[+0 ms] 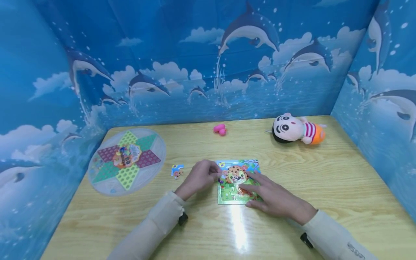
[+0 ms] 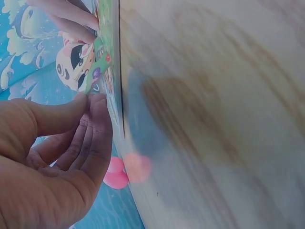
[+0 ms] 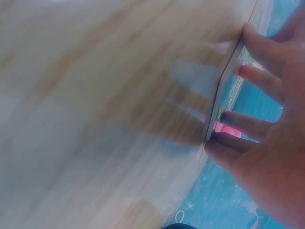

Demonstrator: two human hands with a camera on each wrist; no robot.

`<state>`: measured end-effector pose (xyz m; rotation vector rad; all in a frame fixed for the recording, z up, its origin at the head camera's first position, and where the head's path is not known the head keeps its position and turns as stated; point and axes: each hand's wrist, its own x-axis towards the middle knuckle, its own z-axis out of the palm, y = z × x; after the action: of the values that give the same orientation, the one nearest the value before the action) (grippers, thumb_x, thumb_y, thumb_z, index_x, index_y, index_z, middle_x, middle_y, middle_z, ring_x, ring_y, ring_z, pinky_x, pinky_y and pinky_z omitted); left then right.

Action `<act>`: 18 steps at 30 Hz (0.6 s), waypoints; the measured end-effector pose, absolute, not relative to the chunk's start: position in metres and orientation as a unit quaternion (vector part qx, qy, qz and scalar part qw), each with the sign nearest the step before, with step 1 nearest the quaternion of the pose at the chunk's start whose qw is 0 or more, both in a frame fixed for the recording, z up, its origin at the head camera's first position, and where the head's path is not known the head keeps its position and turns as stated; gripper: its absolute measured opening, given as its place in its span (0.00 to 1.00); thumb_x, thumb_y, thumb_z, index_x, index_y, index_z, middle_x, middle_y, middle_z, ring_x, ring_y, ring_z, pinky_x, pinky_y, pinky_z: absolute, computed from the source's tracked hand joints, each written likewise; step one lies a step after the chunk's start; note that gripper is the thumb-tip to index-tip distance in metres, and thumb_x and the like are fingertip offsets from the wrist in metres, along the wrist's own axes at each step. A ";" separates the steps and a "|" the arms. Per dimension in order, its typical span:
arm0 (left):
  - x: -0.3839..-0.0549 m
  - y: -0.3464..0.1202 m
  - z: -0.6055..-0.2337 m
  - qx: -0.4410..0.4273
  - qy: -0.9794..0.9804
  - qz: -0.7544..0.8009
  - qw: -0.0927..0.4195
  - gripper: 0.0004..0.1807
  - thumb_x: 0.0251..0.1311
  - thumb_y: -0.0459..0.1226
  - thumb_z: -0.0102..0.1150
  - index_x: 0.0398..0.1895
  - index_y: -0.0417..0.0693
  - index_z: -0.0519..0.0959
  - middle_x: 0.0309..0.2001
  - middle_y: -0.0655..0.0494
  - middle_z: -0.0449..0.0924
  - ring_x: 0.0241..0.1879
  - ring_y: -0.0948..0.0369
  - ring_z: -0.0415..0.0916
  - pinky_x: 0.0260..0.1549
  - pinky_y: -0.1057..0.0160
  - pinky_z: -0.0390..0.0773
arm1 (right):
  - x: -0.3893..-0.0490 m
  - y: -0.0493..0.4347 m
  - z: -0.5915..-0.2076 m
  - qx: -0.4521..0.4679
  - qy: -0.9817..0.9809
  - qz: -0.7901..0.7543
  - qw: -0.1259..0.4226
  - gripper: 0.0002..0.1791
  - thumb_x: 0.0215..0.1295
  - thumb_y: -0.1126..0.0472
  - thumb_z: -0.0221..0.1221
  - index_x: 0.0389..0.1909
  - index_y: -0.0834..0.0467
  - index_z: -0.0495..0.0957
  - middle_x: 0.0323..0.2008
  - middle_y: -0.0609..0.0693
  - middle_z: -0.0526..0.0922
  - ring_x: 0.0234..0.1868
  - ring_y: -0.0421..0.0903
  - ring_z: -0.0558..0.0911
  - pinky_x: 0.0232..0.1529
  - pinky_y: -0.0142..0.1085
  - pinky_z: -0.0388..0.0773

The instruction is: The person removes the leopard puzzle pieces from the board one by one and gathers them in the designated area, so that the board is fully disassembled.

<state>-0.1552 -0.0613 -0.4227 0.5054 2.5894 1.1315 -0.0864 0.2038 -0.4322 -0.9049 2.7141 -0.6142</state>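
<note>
A jigsaw puzzle with a cartoon leopard (image 1: pixel 236 175) sits in its flat tray (image 1: pixel 219 196) on the table. At the tray's left side, my left hand (image 1: pixel 204 176) pinches a puzzle piece (image 2: pixel 98 67) between thumb and fingertips. That piece is mostly green with a purple spot, tilted up at the tray's edge in the left wrist view. My right hand (image 1: pixel 276 196) lies over the right part of the puzzle, fingers spread and fairly straight. Its fingertips touch the puzzle and the tray's edge, as the right wrist view shows. The hand hides the puzzle's lower right.
Another puzzle piece group (image 1: pixel 177 171), blue and brown, lies left of my left hand. Farther left is a round Chinese checkers board (image 1: pixel 150 180). A small pink toy (image 1: pixel 220 129) lies at the back, and a plush doll (image 1: pixel 297 130) at the back right. Dolphin-print cloth (image 1: pixel 195 54) encloses the table.
</note>
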 end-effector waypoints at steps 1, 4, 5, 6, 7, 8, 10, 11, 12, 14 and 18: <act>-0.155 -0.062 -0.423 0.172 0.894 0.391 0.136 0.04 0.61 0.29 0.65 0.33 0.47 0.85 0.30 0.60 0.82 0.32 0.64 0.78 0.39 0.64 0.81 | -0.086 0.204 -0.432 -0.308 0.922 -0.210 0.107 0.31 0.68 0.48 0.65 0.69 0.52 0.73 0.77 0.64 0.56 0.75 0.68 0.57 0.69 0.63 0.61; -0.155 -0.063 -0.422 0.164 0.894 0.393 0.142 0.04 0.62 0.29 0.65 0.33 0.48 0.84 0.30 0.61 0.82 0.32 0.64 0.78 0.39 0.63 0.81 | -0.086 0.204 -0.432 -0.306 0.922 -0.210 0.108 0.31 0.68 0.48 0.65 0.69 0.52 0.74 0.77 0.64 0.56 0.75 0.68 0.57 0.69 0.63 0.61; -0.154 -0.064 -0.422 0.160 0.893 0.394 0.144 0.05 0.62 0.29 0.65 0.32 0.48 0.84 0.30 0.61 0.82 0.33 0.64 0.78 0.40 0.63 0.81 | -0.086 0.204 -0.432 -0.305 0.923 -0.210 0.109 0.31 0.68 0.48 0.65 0.69 0.51 0.74 0.77 0.64 0.56 0.75 0.68 0.57 0.69 0.63 0.61; -0.154 -0.064 -0.423 0.157 0.894 0.395 0.145 0.05 0.62 0.29 0.65 0.32 0.48 0.84 0.30 0.61 0.82 0.33 0.64 0.78 0.40 0.63 0.81 | -0.086 0.204 -0.431 -0.304 0.923 -0.210 0.110 0.31 0.68 0.48 0.65 0.69 0.51 0.74 0.77 0.64 0.55 0.75 0.68 0.57 0.69 0.63 0.60; -0.154 -0.065 -0.423 0.155 0.894 0.395 0.145 0.04 0.62 0.30 0.66 0.33 0.49 0.84 0.30 0.61 0.82 0.33 0.64 0.78 0.40 0.63 0.81 | -0.087 0.203 -0.431 -0.304 0.923 -0.209 0.111 0.31 0.68 0.48 0.65 0.69 0.51 0.74 0.77 0.64 0.55 0.75 0.68 0.57 0.69 0.63 0.60; -0.154 -0.065 -0.423 0.153 0.894 0.396 0.146 0.04 0.62 0.30 0.66 0.33 0.49 0.84 0.31 0.61 0.82 0.33 0.64 0.78 0.41 0.64 0.81 | -0.087 0.203 -0.431 -0.303 0.923 -0.209 0.112 0.31 0.68 0.47 0.65 0.69 0.51 0.74 0.77 0.64 0.55 0.75 0.68 0.56 0.69 0.63 0.60; -0.154 -0.067 -0.423 0.151 0.893 0.398 0.146 0.04 0.62 0.30 0.66 0.34 0.48 0.84 0.31 0.61 0.82 0.34 0.63 0.79 0.41 0.63 0.81 | -0.087 0.203 -0.430 -0.304 0.923 -0.208 0.112 0.31 0.68 0.47 0.65 0.69 0.51 0.74 0.77 0.64 0.55 0.75 0.68 0.57 0.69 0.63 0.61; -0.154 -0.068 -0.424 0.151 0.893 0.398 0.145 0.04 0.62 0.30 0.66 0.34 0.48 0.84 0.31 0.61 0.82 0.34 0.63 0.79 0.41 0.64 0.81 | -0.087 0.203 -0.430 -0.304 0.923 -0.207 0.113 0.30 0.68 0.47 0.65 0.69 0.51 0.74 0.77 0.64 0.56 0.75 0.68 0.56 0.69 0.63 0.60; -0.154 -0.069 -0.424 0.151 0.893 0.399 0.143 0.03 0.62 0.30 0.66 0.34 0.48 0.84 0.31 0.60 0.82 0.34 0.63 0.79 0.41 0.63 0.81 | -0.087 0.203 -0.430 -0.303 0.923 -0.207 0.114 0.30 0.68 0.47 0.65 0.69 0.51 0.74 0.77 0.64 0.56 0.75 0.68 0.56 0.69 0.63 0.60; -0.154 -0.072 -0.424 0.152 0.894 0.398 0.138 0.03 0.62 0.30 0.66 0.34 0.47 0.84 0.32 0.60 0.82 0.34 0.63 0.79 0.41 0.63 0.82 | -0.087 0.203 -0.430 -0.304 0.923 -0.206 0.115 0.30 0.68 0.47 0.64 0.69 0.51 0.74 0.77 0.64 0.56 0.75 0.68 0.56 0.69 0.63 0.60; -0.155 -0.078 -0.422 0.147 0.897 0.397 0.129 0.02 0.62 0.30 0.66 0.35 0.46 0.85 0.32 0.59 0.83 0.34 0.63 0.79 0.41 0.62 0.82 | -0.087 0.203 -0.430 -0.302 0.923 -0.205 0.119 0.30 0.68 0.47 0.64 0.69 0.51 0.73 0.77 0.64 0.56 0.75 0.69 0.56 0.69 0.63 0.60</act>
<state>-0.1547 -0.0777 -0.4219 0.4287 2.6064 1.1553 -0.0873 0.2030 -0.4302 -0.8829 2.7003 -0.5982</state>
